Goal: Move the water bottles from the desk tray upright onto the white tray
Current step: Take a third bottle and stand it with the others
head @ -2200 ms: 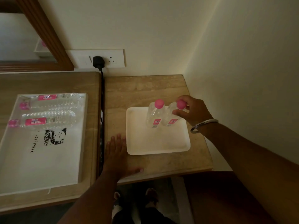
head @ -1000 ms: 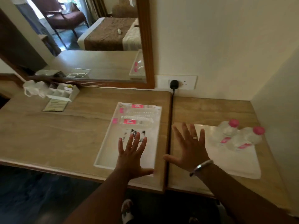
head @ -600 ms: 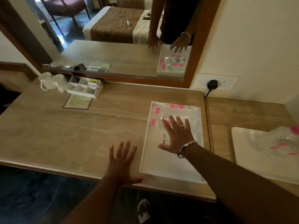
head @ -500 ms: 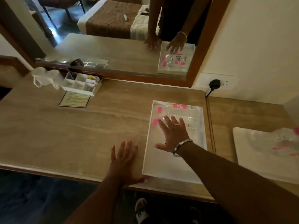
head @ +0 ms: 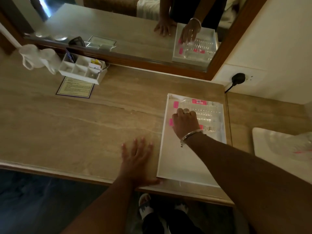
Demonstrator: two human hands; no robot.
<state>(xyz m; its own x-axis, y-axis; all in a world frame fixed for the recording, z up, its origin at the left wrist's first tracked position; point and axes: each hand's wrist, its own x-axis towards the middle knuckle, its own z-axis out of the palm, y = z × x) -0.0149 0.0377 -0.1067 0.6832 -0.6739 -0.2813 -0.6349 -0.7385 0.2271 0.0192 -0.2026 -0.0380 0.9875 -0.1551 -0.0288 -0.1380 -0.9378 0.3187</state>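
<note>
Now that the view has swung from the white tray (head: pixel 263 146) back to the desk (head: pixel 84 129), I take it two bottles are delivered and two remain. The desk tray (head: pixel 177 166) sits by the desk's right edge, both bottles lying flat at its far end. Half a second ago my right hand (head: pixel 184 123) hovered spread over them; now its fingers are curled down onto the near bottle (head: pixel 211 123) by the neck, though I can't tell whether the grip has closed. The far bottle (head: pixel 200 103) lies just beyond, touching or nearly so, and could roll when I lift. My left hand (head: pixel 136 159) rests flat and released on the desk, beside the tray. On the white tray, only a blurred bottle shape shows at the frame's edge. The organiser (head: pixel 82 70), card (head: pixel 75 87) and plug (head: pixel 238 78) are well clear.
</note>
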